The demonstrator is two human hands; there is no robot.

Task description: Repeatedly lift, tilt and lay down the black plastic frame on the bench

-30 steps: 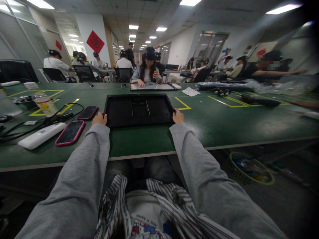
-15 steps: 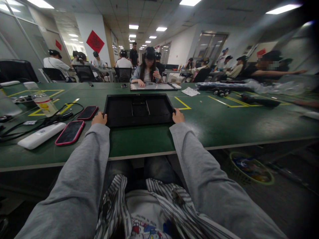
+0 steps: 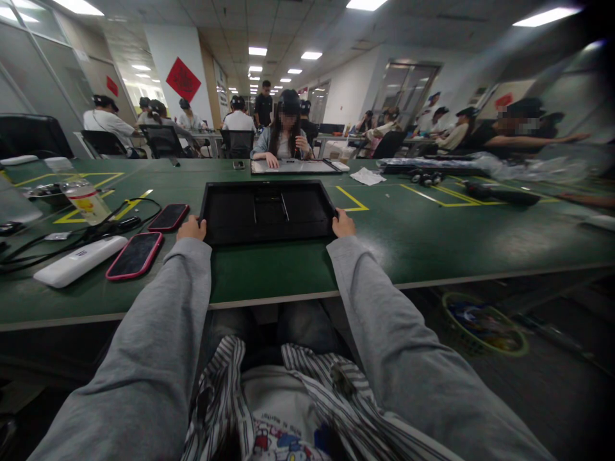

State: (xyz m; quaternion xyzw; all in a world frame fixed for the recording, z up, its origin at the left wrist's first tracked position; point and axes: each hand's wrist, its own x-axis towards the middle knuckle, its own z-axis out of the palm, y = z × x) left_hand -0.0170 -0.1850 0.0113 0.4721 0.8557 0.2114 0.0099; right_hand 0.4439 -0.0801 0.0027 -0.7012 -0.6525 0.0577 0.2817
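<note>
A flat black rectangular panel point(image 3: 267, 211) with a raised rim lies on the green table point(image 3: 432, 237) in front of me. My left hand point(image 3: 191, 228) grips its near left corner, fingers curled over the rim. My right hand point(image 3: 343, 225) grips the near right corner the same way. Both arms are stretched out in grey sleeves. The panel rests flat on the table.
Two phones in pink cases point(image 3: 135, 255) point(image 3: 169, 217), a white power bank point(image 3: 79, 260), black cables point(image 3: 91, 232) and a bottle point(image 3: 84, 195) lie to the left. A person point(image 3: 284, 134) sits opposite at another panel point(image 3: 294, 167). A basket point(image 3: 483, 323) stands on the floor at right.
None at my hands or the panel. A standing person in the far background has shifted slightly to the right.
</note>
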